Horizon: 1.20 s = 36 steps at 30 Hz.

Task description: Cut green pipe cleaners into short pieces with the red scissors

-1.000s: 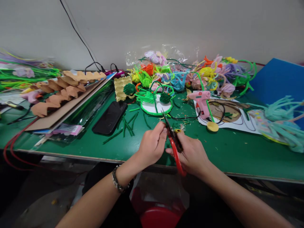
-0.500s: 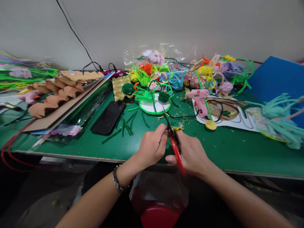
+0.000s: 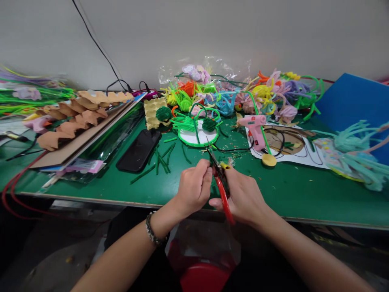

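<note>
My right hand point(image 3: 243, 192) grips a pair of red-handled scissors point(image 3: 223, 188), blades pointing away from me toward the table's back. Close against the blades, my left hand point(image 3: 194, 184) is closed in a pinch; whatever lies between its fingers is hidden. A small yellow piece point(image 3: 225, 165) shows just beyond my right hand's fingers. Past the scissor tips lies a round white piece point(image 3: 188, 137) edged in green, with green pipe-cleaner loops and dark green balls on it. Cut dark green pipe-cleaner pieces point(image 3: 162, 159) are scattered left of my hands.
A black phone point(image 3: 138, 151) lies left of the cuttings. Brown egg-carton strips point(image 3: 71, 127) rest on cardboard further left. A pink glue gun point(image 3: 255, 129) stands to the right, its cord looping nearby. Colourful pipe-cleaner bundles point(image 3: 261, 95) line the back; a blue board point(image 3: 349, 101) leans at right.
Both hands and the scissors have shifted slightly to the left. The scissor blades look a little more closed together. Objects on the table stay in place.
</note>
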Each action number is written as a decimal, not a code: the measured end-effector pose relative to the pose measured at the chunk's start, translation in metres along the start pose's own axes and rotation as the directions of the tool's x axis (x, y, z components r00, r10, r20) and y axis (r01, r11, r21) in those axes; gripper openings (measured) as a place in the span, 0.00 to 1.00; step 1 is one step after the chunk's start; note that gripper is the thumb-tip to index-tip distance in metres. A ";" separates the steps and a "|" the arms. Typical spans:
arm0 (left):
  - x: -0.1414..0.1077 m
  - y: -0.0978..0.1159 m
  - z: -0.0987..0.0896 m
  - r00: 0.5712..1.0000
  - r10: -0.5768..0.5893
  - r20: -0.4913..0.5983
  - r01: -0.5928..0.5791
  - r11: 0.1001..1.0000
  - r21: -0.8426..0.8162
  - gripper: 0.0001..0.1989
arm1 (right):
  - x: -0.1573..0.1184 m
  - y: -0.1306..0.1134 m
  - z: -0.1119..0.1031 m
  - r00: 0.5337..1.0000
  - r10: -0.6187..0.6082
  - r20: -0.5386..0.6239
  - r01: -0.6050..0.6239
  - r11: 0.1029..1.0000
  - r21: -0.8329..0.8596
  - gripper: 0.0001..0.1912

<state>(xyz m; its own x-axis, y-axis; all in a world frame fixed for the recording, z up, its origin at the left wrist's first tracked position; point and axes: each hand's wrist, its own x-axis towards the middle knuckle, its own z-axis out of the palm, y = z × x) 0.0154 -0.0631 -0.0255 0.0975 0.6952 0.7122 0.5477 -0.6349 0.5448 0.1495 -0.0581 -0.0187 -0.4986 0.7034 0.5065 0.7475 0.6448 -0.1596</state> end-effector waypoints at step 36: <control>0.001 -0.001 0.001 0.998 -0.063 0.002 0.063 0.997 -0.036 0.10 | -0.001 -0.001 -0.001 1.000 -0.005 0.018 0.006 0.999 -0.045 0.29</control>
<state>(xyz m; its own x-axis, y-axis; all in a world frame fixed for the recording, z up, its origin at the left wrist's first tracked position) 0.0156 -0.0615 -0.0258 0.0640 0.7344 0.6757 0.5227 -0.6015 0.6042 0.1498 -0.0600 -0.0183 -0.5103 0.7056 0.4916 0.7638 0.6346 -0.1180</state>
